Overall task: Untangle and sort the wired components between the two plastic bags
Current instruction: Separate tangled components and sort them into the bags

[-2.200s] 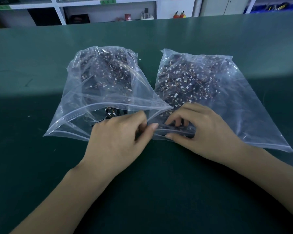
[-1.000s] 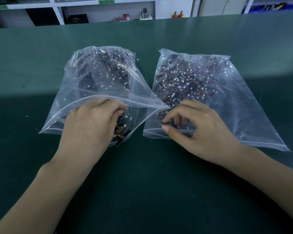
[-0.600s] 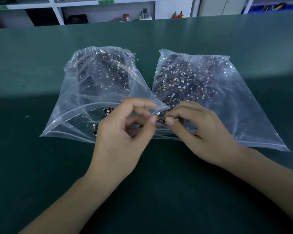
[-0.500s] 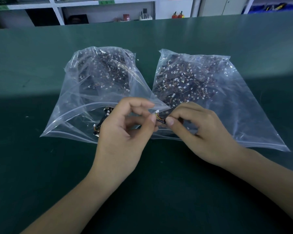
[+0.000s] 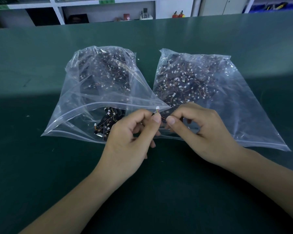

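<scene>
While both hands work just in front of the bag mouths, the step in hand looks like the untangling of one single piece. The left hand (image 5: 130, 139) pinches a wired component (image 5: 159, 115) between thumb and forefinger, so that its small white connector (image 5: 157, 108) stands up above the thumb. The right hand (image 5: 205, 130) pinches the dark part of the same component from the right side, its other fingers curled. The piece is held in the air between the two bags, near their open ends.

On the green table (image 5: 41, 166) the left bag (image 5: 98, 92) lies with its mouth open toward the person, and some dark components sit loose at the near edge. The right bag (image 5: 218, 92) lies just beside it and is full of many similar pieces with white connectors.

I judge that the sorting is only at the beginning. The next move calls for a gentle pull apart, so the thin wires come free without damage, and then for a choice of bag; which bag is correct I cannot tell.
</scene>
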